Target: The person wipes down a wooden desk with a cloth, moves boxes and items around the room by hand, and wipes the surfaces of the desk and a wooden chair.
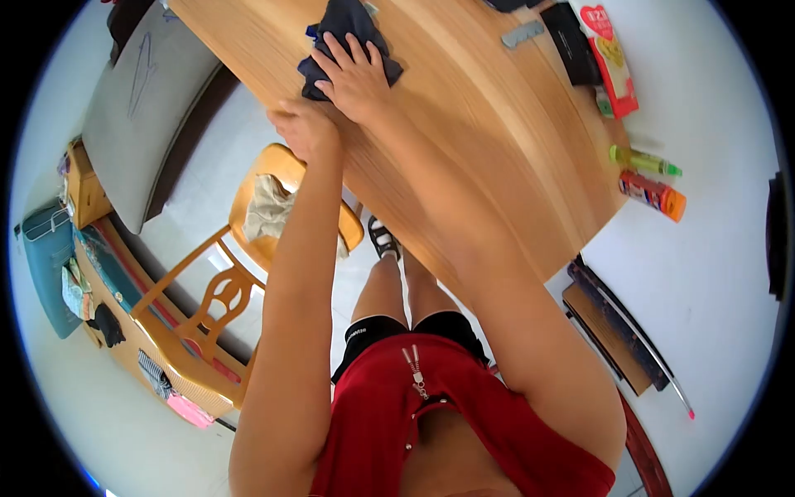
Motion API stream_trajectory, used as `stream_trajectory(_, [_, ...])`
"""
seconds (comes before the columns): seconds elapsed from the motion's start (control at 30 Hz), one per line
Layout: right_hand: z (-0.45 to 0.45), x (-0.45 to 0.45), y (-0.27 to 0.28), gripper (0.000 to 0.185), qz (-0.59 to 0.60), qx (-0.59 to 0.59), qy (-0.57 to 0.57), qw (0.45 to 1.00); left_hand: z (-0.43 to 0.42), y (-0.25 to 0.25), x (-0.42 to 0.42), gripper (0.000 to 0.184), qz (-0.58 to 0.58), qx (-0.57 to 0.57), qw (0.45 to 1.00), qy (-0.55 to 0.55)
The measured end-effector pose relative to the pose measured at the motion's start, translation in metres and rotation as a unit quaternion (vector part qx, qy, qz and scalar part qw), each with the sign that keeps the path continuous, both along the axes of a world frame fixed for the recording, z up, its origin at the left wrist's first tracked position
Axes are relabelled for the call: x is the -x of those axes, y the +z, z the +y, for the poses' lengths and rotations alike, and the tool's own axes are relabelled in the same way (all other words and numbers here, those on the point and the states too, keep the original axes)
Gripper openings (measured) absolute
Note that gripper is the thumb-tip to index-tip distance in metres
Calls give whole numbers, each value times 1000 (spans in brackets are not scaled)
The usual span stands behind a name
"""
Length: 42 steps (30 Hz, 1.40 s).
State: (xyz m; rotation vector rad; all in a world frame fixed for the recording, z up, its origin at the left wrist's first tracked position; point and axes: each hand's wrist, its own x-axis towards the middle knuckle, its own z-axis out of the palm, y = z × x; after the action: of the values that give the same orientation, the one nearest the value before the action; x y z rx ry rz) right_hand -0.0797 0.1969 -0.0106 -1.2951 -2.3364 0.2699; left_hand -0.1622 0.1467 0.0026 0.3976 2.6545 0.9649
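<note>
A dark grey cloth (346, 18) lies crumpled on the wooden table (472, 108), close to the table's left edge. On top of it my right hand (358, 84) rests flat, fingers spread and pressing down on the fabric. A small blue piece (311, 31) shows at the cloth's left side. Just off the table edge, below the cloth, is my left hand (305, 131). Its fingers are loosely curved and hold nothing that I can see. Whether it touches the edge, I cannot tell.
A wooden chair (354, 225) with a beige cloth (269, 207) stands left of the table. Along the table's right side are a red packet (617, 74), a black case (571, 45), a green bottle (646, 161) and an orange-capped jar (652, 195). A grey sofa (153, 91) stands far left.
</note>
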Motion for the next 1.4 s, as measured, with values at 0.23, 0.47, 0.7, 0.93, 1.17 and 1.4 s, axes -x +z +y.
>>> stream_trajectory(0.23, [-155,-113,31,73,-24,66,-54,996,-44,-32,31,68,-335,-315,888,14])
stream_trajectory(0.47, [-373,-245,41,72,-118,158,-53,979,-232,-50,64,60,-438,-211,872,-65])
stream_trajectory(0.7, [-322,-184,39,73,-149,95,115,977,-440,-44,41,57,-453,-33,890,-41])
stream_trajectory(0.93, [-176,-32,5,80,-155,21,59,986,-501,-1,33,48,-310,-64,945,-82])
stream_trajectory(1.17, [-258,-107,35,78,-157,42,148,976,-557,37,30,46,-254,-121,959,-32])
stream_trajectory(1.4, [-379,-217,42,62,-168,48,162,971,-664,65,25,48,-222,-109,967,65])
